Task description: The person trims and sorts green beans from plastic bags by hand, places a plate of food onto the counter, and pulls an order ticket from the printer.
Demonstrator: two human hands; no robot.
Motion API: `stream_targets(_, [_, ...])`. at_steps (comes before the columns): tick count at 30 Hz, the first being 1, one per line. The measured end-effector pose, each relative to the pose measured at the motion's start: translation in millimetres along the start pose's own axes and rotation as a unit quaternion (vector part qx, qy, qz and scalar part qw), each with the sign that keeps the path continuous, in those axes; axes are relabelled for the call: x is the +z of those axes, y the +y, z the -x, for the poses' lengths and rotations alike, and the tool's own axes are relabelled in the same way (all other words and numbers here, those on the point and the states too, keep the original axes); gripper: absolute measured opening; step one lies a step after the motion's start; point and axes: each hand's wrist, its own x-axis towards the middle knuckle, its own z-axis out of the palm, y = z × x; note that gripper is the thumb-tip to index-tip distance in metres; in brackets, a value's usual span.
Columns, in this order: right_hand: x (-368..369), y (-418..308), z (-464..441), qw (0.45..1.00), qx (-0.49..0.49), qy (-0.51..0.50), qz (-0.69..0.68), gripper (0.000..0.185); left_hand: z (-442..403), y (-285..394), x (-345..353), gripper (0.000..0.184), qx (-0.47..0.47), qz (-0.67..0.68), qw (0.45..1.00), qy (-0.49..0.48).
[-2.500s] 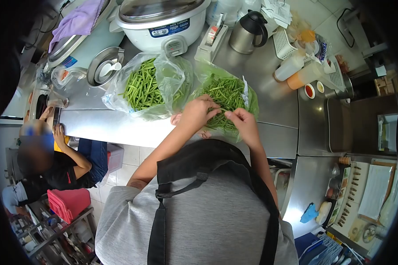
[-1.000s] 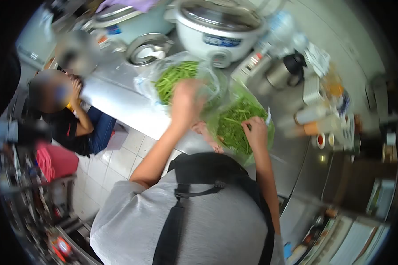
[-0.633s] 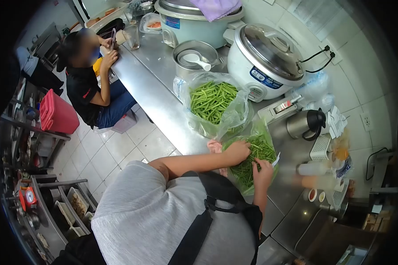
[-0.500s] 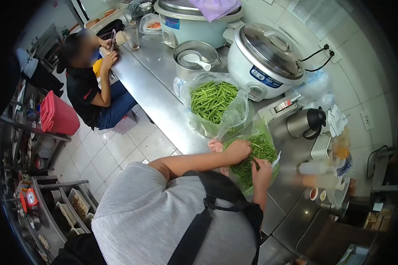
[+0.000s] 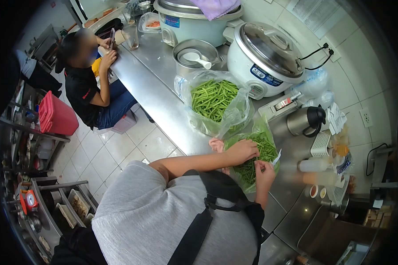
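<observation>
Head view: the left hand [image 5: 242, 151] and right hand [image 5: 265, 173], fingertips drawn together, seem to pinch one thin bean [image 5: 256, 159] over the heaped green beans [image 5: 267, 151] in the green bag [image 5: 262, 126] on the tabletop [image 5: 152, 86]. Each looks light, firm but snappable; a fingertip grip near the ends should suit.

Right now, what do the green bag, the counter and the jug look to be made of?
The green bag looks like thin, slightly glossy plastic, judging by its crumpled, see-through edges. The counter seems satin metal, perhaps stainless steel, given its grey, blurred reflections. The jug appears to have a shiny metal body, from its silvery sheen; its duller black top is probably plastic.
</observation>
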Motion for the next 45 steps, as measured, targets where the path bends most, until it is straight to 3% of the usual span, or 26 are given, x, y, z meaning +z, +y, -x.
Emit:
stream_targets(2, [-0.1,4.9,2.5,0.998,0.024,-0.01,-0.059,0.012,0.0,1.5,-5.1,0.01,0.0,0.017,1.0,0.0])
stream_targets(5, [-7.5,-11.3,4.7,0.974,0.139,-0.01,-0.178,0.014,-0.3,4.8,-13.5,0.012,-0.005,0.031,0.999,0.006])
stream_targets(8, [-9.0,-2.8,4.5,0.953,0.169,-0.001,-0.253,0.016,0.2,8.0,-19.6,0.013,-0.017,0.077,0.997,0.005])
stream_targets(11, [-0.5,-0.5,5.9,0.887,0.219,0.023,-0.405,0.018,2.7,15.3,-19.9,0.014,-0.02,0.128,0.991,0.02])
stream_targets(14, [5.7,-1.5,7.4,0.855,0.221,0.022,-0.468,0.017,3.2,19.5,-22.5,0.013,-0.107,0.257,0.961,0.0])
stream_targets(17, [11.6,7.2,11.2,0.934,0.182,-0.035,-0.304,0.015,0.6,23.7,-20.8,0.012,-0.223,0.387,0.894,0.044])
stream_targets(20, [27.1,21.9,16.4,0.983,0.068,-0.004,-0.172,0.02,-0.5,20.8,-22.2,0.013,-0.237,0.412,0.878,0.055])
stream_targets(23, [29.0,3.6,17.2,0.969,0.074,0.003,-0.235,0.024,3.4,18.5,-20.5,0.012,-0.268,0.361,0.892,0.051])
stream_targets(25, [24.6,-4.5,18.2,0.953,0.129,-0.069,-0.265,0.027,7.2,11.6,-12.1,0.011,-0.291,0.384,0.876,0.033])
stream_targets(27, [29.8,-7.4,19.7,0.949,0.152,-0.05,-0.272,0.028,10.6,3.2,-3.5,0.01,-0.26,0.46,0.848,0.05])
stream_targets(35, [17.6,-28.9,26.6,0.984,0.109,-0.049,-0.133,0.022,13.3,10.9,-17.6,0.016,-0.329,0.49,0.807,0.012])
stream_targets(38, [13.6,-42.7,25.1,0.989,0.067,-0.066,-0.115,0.02,10.1,3.8,-17.6,0.019,-0.331,0.44,0.834,-0.032])
stream_targets(41, [6.3,-53.6,19.3,0.975,0.075,-0.117,-0.174,0.019,6.8,-0.2,-21.1,0.021,-0.357,0.446,0.818,-0.069])
stream_targets(44, [2.6,-47.7,8.0,0.923,0.076,-0.137,-0.352,0.02,-7.2,13.0,-41.0,0.024,-0.488,0.595,0.636,-0.053])
stream_targets(45, [-1.1,-42.4,1.8,0.925,0.089,-0.127,-0.347,0.02,-7.2,8.5,-41.8,0.025,-0.496,0.621,0.605,-0.054])
